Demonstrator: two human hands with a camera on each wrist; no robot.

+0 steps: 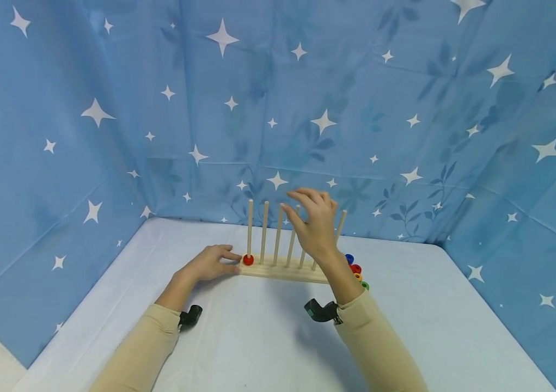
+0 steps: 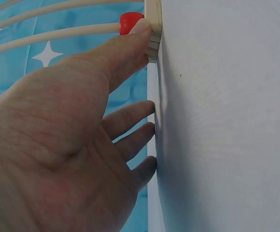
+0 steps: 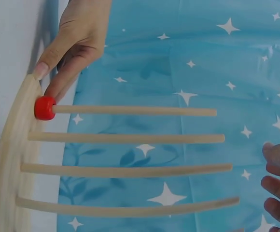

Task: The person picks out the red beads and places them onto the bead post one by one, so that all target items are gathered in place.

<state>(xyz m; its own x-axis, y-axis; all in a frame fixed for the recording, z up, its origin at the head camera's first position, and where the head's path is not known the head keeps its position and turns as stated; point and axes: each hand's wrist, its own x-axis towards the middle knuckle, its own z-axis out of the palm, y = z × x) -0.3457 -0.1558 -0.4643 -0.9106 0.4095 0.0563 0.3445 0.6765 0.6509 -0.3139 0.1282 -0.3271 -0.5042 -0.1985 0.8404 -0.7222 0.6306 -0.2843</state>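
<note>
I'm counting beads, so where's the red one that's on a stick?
In the head view, the red bead sits at the bottom of the leftmost peg, on the wooden base beside the left hand.

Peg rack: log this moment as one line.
left hand: pinches left end of peg rack | right hand: raised, holding nothing | red bead: base of leftmost peg | coloured beads: beside rack's right end

The rack (image 1: 282, 274) and pegs (image 1: 264, 234) are pale wood. The leftmost peg's bead (image 1: 248, 260) is red; at the rack's right end, a blue ring (image 1: 349, 258), red ring (image 1: 355, 268), yellow-orange ring (image 1: 358, 277) and green ring (image 1: 365, 285). Behind the rack, the light-blue curtain (image 1: 258, 136) carries white four-pointed stars and darker leaf sprays; under the rack, the desk (image 1: 238, 332) is white.
</note>
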